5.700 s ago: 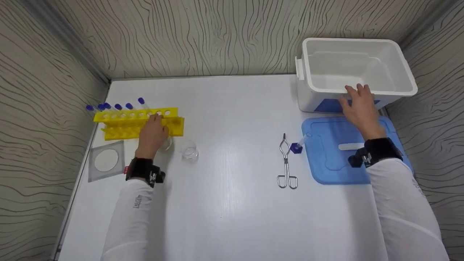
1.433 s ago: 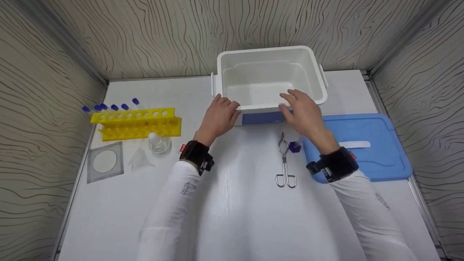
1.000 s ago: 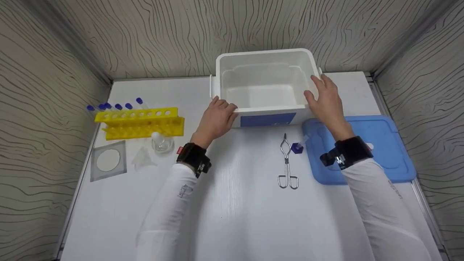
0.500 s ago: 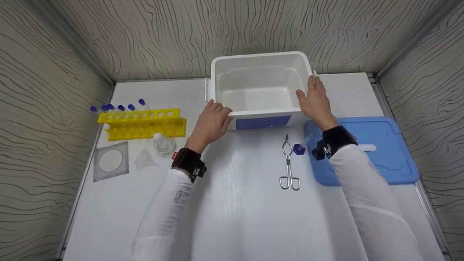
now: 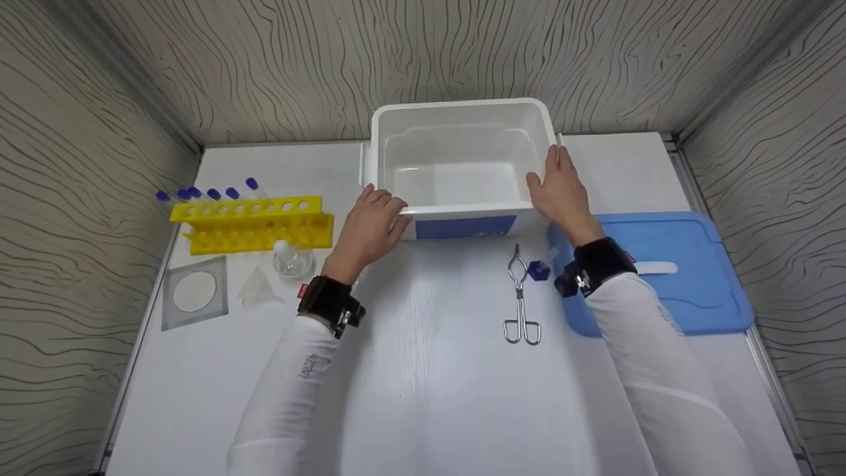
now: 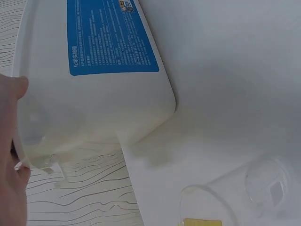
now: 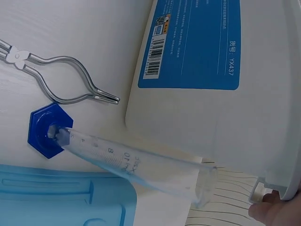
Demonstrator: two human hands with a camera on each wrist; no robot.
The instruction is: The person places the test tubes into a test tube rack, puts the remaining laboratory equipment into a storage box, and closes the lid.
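1. Tub: a white open tub with a blue label on its near wall stands on the worktop at the back, between the two hands.
2. Left hand: its grip lies on the tub's near left corner, fingers curled over the rim there. The left wrist view shows a fingertip against the tub's wall, with the label above it.
3. Right hand: it lies flat along the tub's right wall, fingers straight and together, the thumb on the rim at the near right corner. The right wrist view shows only a fingertip under the rim, so how firm this grip is cannot be told.
4. Just behind the right wrist lies a blue lid, flat on the worktop, touching or nearly touching the tub's near right corner.
5. Between the right wrist and the tongs, a clear cylinder with a blue hexagonal foot lies on its side, its open end toward the tub.
6. Metal tongs lie just left of the right forearm, their tips pointing at the tub.
7. Left of the left hand stands a yellow rack with blue-capped tubes at its far side.
8. Near the left wrist, in front of the rack, sit a small glass flask, a clear funnel and a grey square with a white disc.
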